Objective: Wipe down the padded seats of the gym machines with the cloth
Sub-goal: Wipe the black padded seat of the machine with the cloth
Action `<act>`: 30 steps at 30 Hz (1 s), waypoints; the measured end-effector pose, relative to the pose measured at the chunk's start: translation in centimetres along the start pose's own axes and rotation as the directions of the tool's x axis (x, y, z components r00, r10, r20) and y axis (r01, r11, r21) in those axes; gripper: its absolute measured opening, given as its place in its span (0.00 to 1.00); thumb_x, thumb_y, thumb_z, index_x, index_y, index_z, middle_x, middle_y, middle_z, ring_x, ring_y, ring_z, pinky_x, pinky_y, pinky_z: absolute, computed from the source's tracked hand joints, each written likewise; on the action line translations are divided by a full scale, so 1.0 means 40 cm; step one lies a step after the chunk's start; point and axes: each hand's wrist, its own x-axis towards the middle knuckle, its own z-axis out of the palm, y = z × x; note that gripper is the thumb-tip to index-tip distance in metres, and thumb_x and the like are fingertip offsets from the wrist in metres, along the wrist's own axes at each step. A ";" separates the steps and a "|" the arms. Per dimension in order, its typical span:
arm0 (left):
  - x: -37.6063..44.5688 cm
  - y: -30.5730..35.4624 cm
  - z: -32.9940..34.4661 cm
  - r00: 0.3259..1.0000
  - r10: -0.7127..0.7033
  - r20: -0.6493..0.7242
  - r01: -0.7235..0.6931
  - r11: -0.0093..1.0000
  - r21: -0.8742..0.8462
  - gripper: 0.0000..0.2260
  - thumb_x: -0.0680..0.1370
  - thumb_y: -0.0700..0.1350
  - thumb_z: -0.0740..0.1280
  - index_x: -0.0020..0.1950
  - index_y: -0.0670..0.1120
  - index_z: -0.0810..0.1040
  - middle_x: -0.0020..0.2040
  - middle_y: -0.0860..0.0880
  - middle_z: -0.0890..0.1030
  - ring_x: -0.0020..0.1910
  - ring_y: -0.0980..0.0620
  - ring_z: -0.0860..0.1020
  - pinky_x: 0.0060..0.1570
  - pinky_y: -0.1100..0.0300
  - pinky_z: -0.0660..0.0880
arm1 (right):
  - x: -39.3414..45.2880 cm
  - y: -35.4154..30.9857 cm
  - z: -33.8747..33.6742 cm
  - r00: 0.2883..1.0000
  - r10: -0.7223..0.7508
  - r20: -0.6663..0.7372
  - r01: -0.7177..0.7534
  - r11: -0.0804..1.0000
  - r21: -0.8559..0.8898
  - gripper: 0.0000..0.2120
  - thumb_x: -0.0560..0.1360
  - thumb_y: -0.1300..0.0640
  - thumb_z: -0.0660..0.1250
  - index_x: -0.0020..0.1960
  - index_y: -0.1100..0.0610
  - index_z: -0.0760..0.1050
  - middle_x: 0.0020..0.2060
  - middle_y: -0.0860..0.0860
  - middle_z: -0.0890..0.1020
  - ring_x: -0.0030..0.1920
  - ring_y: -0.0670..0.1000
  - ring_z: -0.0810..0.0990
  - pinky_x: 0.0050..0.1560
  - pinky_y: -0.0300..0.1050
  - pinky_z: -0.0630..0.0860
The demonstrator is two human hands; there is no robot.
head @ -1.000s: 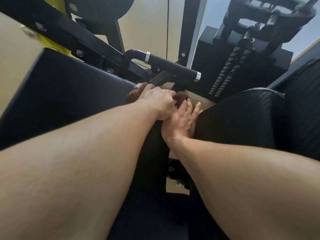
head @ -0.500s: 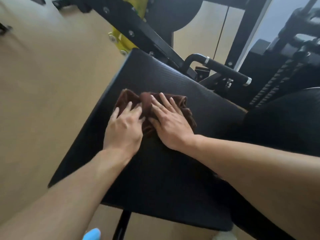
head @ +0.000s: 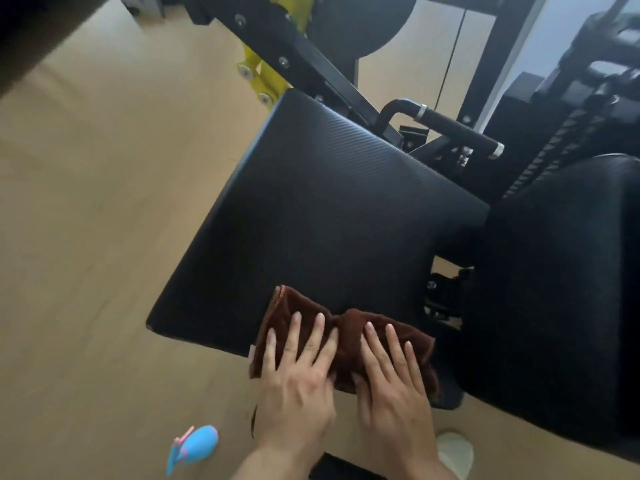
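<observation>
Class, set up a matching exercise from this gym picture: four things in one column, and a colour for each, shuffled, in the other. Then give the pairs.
Things:
1. cloth
2. seat
3. spray bottle
4. bracket

Colours:
A. yellow
B. blue
C. brown
D. black

Pairs: 1-C, 2-D, 3-B, 4-A

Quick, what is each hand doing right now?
Left hand: open, fingers flat, pressing the brown cloth onto the seat pad.
Right hand: open, fingers flat, pressing the same cloth.
</observation>
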 end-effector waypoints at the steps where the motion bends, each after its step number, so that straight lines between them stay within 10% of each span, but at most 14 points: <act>1: 0.002 0.015 0.008 0.999 0.036 0.029 -0.036 0.999 0.020 0.27 0.76 0.52 0.62 0.76 0.55 0.69 0.78 0.52 0.67 0.79 0.45 0.60 0.72 0.38 0.57 | -0.030 0.011 0.001 0.999 0.054 0.001 -0.054 0.998 -0.014 0.28 0.79 0.50 0.58 0.78 0.54 0.65 0.79 0.47 0.65 0.81 0.52 0.58 0.80 0.52 0.50; 6: -0.001 0.038 0.012 0.999 0.016 0.030 -0.013 0.996 -0.088 0.27 0.78 0.56 0.55 0.79 0.60 0.60 0.82 0.57 0.53 0.81 0.53 0.42 0.76 0.42 0.41 | -0.070 0.027 0.014 0.984 0.168 0.060 -0.164 0.984 -0.074 0.32 0.81 0.39 0.54 0.80 0.53 0.60 0.80 0.47 0.61 0.82 0.49 0.51 0.81 0.48 0.42; 11: -0.019 -0.044 -0.008 0.997 -0.051 -0.066 0.049 0.998 -0.037 0.25 0.81 0.58 0.53 0.79 0.56 0.63 0.80 0.56 0.59 0.81 0.53 0.50 0.76 0.43 0.48 | -0.017 -0.055 0.023 0.975 0.215 0.054 -0.213 0.976 -0.049 0.35 0.80 0.32 0.48 0.80 0.53 0.57 0.80 0.46 0.56 0.81 0.45 0.41 0.79 0.42 0.34; 21: 0.004 -0.283 -0.121 0.928 -0.303 -0.219 0.317 0.948 0.031 0.27 0.81 0.54 0.49 0.81 0.53 0.59 0.81 0.55 0.56 0.82 0.48 0.49 0.77 0.36 0.46 | 0.242 -0.296 0.058 0.958 -0.264 0.112 0.261 0.964 0.044 0.27 0.85 0.42 0.51 0.82 0.46 0.56 0.81 0.43 0.56 0.82 0.50 0.42 0.81 0.50 0.38; 30: 0.056 -0.141 -0.076 0.993 -0.057 -0.100 0.069 0.991 0.113 0.32 0.79 0.64 0.49 0.81 0.54 0.55 0.82 0.52 0.51 0.81 0.44 0.42 0.78 0.40 0.38 | 0.131 -0.137 0.019 0.997 -0.048 0.056 0.046 0.999 0.028 0.24 0.86 0.48 0.53 0.81 0.49 0.58 0.81 0.44 0.57 0.82 0.50 0.46 0.82 0.54 0.42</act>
